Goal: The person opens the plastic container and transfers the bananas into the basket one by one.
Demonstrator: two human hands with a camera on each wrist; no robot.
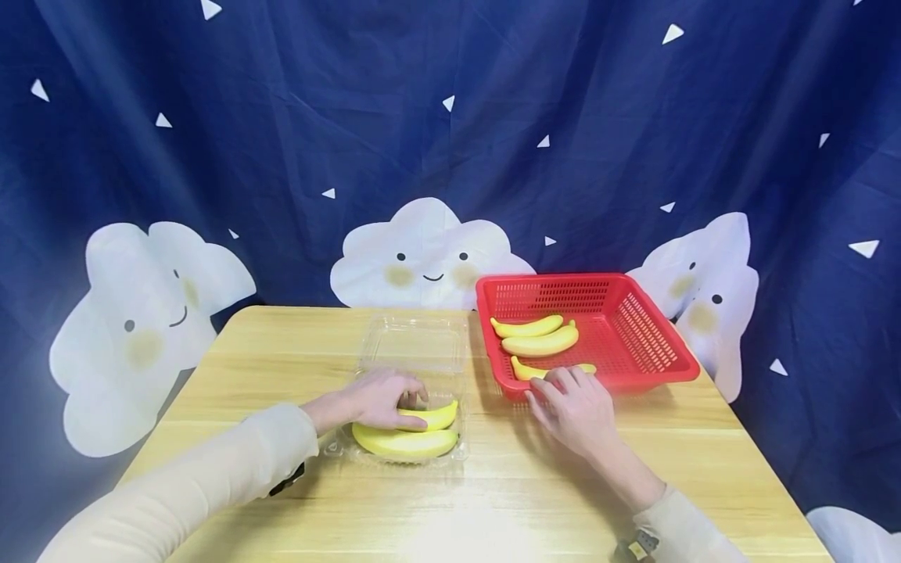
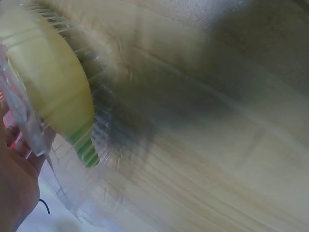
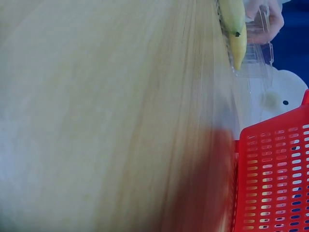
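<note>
The left hand (image 1: 383,400) curls fingers round a curved yellow banana (image 1: 439,416) in a clear plastic clamshell (image 1: 415,344); the right hand (image 1: 580,410), finger grip unclear, overlaps a slotted red plastic basket (image 1: 644,336).

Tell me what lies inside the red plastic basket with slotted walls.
Three curved yellow bananas lie in the basket: two side by side, a third by its near side. The bare right hand partly covers that third; what lies beneath the bananas is hidden.

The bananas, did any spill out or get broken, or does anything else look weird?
Nothing stands out. Three bananas lie in the red basket, at least two more in the open clear box; I see none spilled on the table or broken.
</note>
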